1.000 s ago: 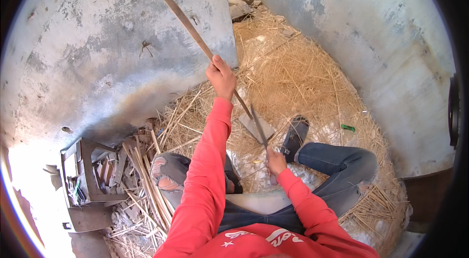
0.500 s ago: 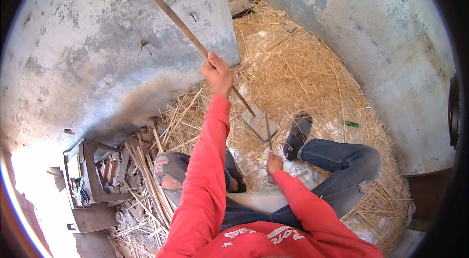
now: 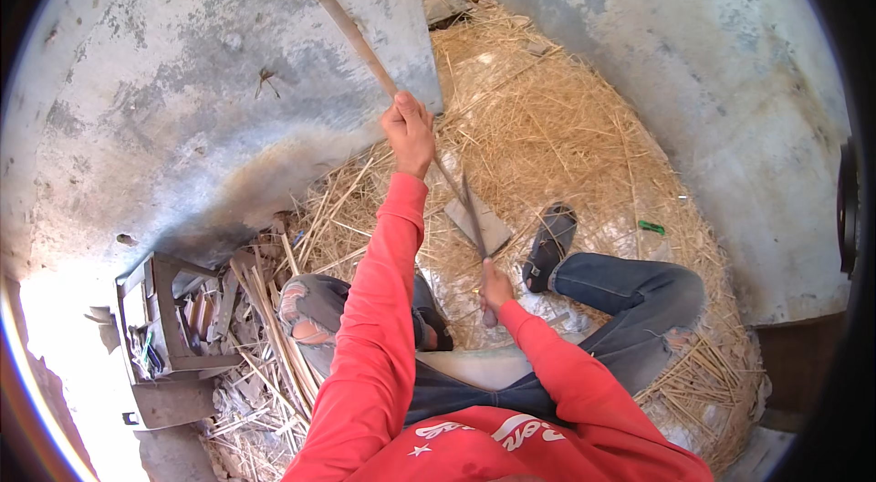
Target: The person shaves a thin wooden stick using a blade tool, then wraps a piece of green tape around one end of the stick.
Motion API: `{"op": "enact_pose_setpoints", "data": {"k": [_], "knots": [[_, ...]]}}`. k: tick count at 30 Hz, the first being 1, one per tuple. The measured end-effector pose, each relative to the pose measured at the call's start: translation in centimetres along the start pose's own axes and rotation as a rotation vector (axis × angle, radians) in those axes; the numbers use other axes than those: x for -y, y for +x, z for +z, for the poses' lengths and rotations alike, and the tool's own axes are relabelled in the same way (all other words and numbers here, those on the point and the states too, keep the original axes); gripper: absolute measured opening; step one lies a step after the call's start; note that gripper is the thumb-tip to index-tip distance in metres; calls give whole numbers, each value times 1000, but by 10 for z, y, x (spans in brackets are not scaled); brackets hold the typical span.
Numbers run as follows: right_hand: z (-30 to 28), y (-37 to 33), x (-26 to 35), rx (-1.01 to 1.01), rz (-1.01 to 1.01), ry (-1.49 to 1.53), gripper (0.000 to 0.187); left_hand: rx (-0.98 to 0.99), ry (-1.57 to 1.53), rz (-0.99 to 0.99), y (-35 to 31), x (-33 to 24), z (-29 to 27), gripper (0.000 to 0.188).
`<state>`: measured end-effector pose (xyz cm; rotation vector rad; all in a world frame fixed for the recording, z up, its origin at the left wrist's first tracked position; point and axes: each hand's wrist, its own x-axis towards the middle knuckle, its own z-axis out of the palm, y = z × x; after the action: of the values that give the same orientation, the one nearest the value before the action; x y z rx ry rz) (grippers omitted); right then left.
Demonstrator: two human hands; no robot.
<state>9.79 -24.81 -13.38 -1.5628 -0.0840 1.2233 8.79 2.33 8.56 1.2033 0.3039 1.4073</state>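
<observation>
My left hand [image 3: 409, 134] is closed around a long, flat brown wooden strip [image 3: 345, 28], which slants from the upper left down toward a flat grey block [image 3: 495, 228] on the floor. In my right hand [image 3: 495, 288], fingers wrapped round the handle, is a knife [image 3: 474, 225] with a narrow dark blade pointing up and away from me. The blade crosses close to the strip's lower end above the block; I cannot tell whether they touch.
Straw-like shavings [image 3: 547, 135] cover the floor between worn grey walls [image 3: 712, 72]. Split sticks [image 3: 265, 313] lie by my left knee, beside a battered frame box [image 3: 173, 318]. A small green object [image 3: 651, 227] lies beyond my right leg. Bricks [image 3: 444, 0] are piled at the back.
The knife in my right hand has moved up and left, bringing its blade to the lower part of the strip. My left hand and the strip have shifted slightly right.
</observation>
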Motion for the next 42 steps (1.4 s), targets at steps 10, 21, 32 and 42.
{"op": "enact_pose_setpoints", "data": {"k": [10,21,32,42], "knots": [[-16,3,-17,-89,-23,-227,52,228,-156,-171,-12,-24,-36,66],[35,-119,155,79,-586,267,40,-1,-169,9,-18,-11,-32,60],[-11,-103,111,18,-205,-180,40,92,-230,7,-11,-3,-7,59],[9,-68,75,-94,-805,-86,46,-41,-81,83,-8,4,10,53]]}}
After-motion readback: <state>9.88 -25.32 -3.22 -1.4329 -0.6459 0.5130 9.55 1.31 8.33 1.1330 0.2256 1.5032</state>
